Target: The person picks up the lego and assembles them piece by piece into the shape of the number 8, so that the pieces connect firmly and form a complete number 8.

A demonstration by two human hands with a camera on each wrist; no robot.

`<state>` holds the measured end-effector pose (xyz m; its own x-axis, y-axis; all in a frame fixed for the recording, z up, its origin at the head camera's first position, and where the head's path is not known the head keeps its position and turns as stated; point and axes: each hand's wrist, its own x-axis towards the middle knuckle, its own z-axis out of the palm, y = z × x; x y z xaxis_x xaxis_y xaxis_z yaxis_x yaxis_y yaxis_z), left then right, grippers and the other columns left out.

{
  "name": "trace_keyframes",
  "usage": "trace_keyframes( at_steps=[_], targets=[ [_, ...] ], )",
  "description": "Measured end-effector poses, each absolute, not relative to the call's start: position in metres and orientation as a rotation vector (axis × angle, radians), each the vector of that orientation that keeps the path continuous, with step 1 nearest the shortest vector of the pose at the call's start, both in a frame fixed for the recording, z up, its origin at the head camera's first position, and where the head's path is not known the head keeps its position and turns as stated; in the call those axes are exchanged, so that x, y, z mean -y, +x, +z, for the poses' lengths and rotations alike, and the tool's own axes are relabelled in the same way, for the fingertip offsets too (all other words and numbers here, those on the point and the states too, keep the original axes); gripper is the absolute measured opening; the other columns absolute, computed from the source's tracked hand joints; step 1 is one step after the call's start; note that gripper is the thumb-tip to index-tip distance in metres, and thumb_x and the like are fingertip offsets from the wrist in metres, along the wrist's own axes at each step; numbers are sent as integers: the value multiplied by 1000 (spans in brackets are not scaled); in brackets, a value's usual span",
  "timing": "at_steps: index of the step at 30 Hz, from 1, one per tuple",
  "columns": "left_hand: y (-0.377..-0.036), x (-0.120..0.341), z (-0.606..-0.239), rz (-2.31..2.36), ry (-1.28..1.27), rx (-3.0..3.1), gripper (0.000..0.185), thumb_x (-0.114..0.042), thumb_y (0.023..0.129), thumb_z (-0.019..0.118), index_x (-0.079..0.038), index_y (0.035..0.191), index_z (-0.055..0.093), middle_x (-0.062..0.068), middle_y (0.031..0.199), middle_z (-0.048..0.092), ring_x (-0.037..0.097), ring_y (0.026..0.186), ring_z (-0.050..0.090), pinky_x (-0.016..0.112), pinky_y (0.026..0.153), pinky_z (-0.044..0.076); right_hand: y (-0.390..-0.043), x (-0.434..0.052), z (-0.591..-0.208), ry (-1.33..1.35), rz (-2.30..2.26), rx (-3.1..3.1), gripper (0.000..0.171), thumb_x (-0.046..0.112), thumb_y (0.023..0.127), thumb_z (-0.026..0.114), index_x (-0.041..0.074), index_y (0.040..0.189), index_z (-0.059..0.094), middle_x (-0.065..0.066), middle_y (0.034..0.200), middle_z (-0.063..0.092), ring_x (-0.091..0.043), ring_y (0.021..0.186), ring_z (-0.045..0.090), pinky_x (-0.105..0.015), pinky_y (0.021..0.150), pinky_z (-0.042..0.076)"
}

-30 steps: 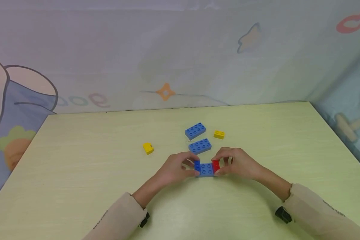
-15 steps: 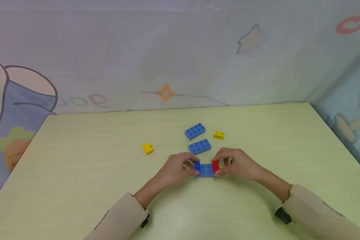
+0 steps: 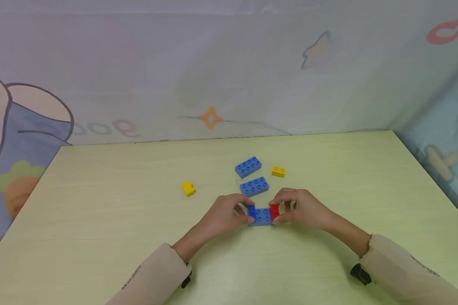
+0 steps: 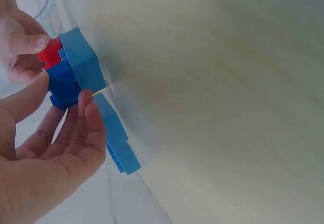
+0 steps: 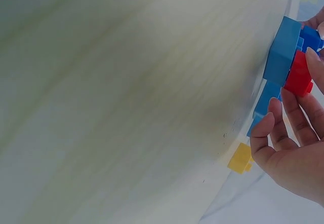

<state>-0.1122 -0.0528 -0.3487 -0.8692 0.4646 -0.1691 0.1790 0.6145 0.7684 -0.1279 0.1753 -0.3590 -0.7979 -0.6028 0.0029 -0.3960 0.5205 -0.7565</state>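
Note:
A light blue building brick [image 3: 263, 216] lies on the table in front of the person, studs up. On its left end sits a small dark blue brick [image 4: 64, 84], and on its right end a small red brick [image 5: 298, 74]. My left hand [image 3: 229, 214] pinches the dark blue brick between thumb and fingers. The red brick is pinched the same way by my right hand [image 3: 302, 207]. Bare studs of the light blue brick show between the two small ones. Fingertips cover parts of both small bricks in the head view.
Just beyond the hands lie two more light blue bricks, a nearer one [image 3: 254, 186] and a farther one [image 3: 248, 167]. One yellow brick [image 3: 278, 171] is at their right, another yellow piece [image 3: 188, 189] farther left. A printed cloth [image 3: 229, 67] hangs behind the table [image 3: 118, 203].
Both hands keep their pinch on the dark blue and red bricks, with almost no movement. The left sleeve has shifted slightly to the right.

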Motion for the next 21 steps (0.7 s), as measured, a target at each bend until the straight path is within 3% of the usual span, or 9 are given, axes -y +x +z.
trace_keyframes(
  at_steps=[21],
  targets=[
    [-110,50,-346,1086,493,-2532,28,-12,82,68,-9,109,63,2,100,63,16,82,55,24,69,47,-128,-177,-360,-851,-1113,-2525,36,19,73,77,2,103,67,0,91,61,-16,73,51,-24,64,46]
  ],
)
